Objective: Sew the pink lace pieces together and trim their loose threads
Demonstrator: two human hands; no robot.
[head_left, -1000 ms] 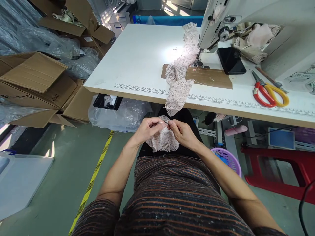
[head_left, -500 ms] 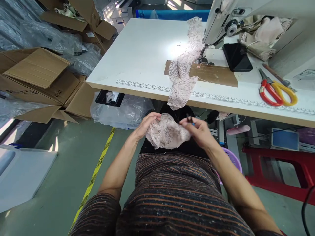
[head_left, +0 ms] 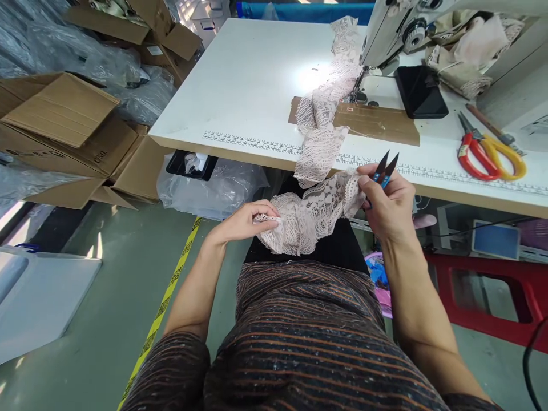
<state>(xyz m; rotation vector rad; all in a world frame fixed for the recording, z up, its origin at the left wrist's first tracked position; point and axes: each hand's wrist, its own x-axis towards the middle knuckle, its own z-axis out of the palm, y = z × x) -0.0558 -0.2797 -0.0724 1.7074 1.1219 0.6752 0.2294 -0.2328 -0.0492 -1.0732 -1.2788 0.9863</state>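
Observation:
A strip of pale pink lace (head_left: pixel 310 214) hangs from the white sewing table (head_left: pixel 252 85) down to my lap. My left hand (head_left: pixel 246 221) pinches the lace's left end near my lap. My right hand (head_left: pixel 385 202) is raised by the table's front edge, closed on the lace's other part and on small blue thread snips (head_left: pixel 384 170) whose black blades point up and stand apart. More of the same lace (head_left: pixel 325 108) runs across the table to the needle of the sewing machine (head_left: pixel 398 28).
On the table lie a brown cardboard sheet (head_left: pixel 377 123), a black phone (head_left: pixel 422 91), red and yellow scissors (head_left: pixel 488 151) and fabric scraps (head_left: pixel 464 57). Cardboard boxes (head_left: pixel 64 137) and plastic bags (head_left: pixel 214 188) stand at the left; a red stool (head_left: pixel 492 297) and purple basket (head_left: pixel 379 279) at the right.
My right hand rose from my lap toward the table edge, pulling the lace out wide, and the snips now show in it. My left hand stayed low on the lace.

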